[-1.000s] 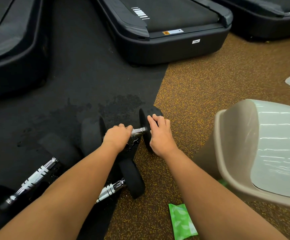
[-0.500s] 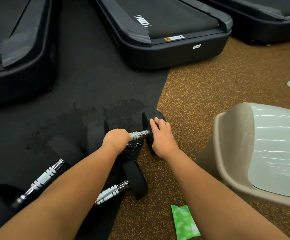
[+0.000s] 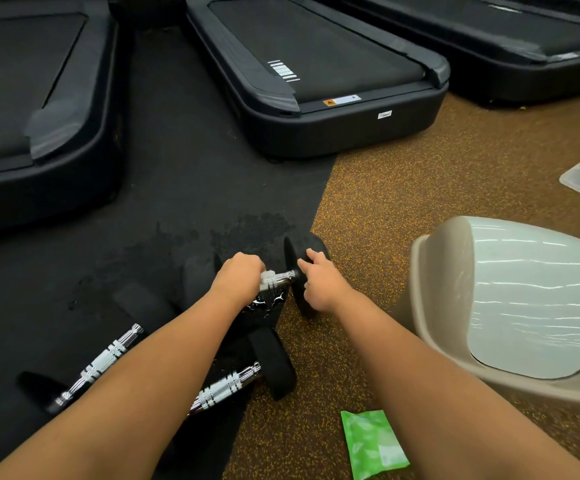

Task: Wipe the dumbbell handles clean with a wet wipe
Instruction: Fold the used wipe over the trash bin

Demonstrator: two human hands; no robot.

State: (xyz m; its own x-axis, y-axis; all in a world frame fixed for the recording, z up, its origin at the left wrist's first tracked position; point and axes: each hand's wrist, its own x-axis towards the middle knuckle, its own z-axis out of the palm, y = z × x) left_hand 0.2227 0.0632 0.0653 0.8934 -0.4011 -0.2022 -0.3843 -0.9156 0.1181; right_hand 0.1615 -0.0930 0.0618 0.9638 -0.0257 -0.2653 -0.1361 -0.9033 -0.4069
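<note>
The dumbbell [image 3: 304, 247] lies at the mat edge. The left hand [image 3: 238, 275] is closed around its handle [image 3: 274, 278], with no wipe visible, and the right hand [image 3: 319, 287] grips the end weight. I would turn the bar while rubbing. Another dumbbell [image 3: 271, 365] crowds close, with the wipe pack [image 3: 371, 441] and bin [image 3: 430, 306] to the right.

Illumination: even, moderately bright, from above. Glare streaks on the bin liner [image 3: 530, 292]. Wide-angle distortion bends frame edges (overall slightly soft).
</note>
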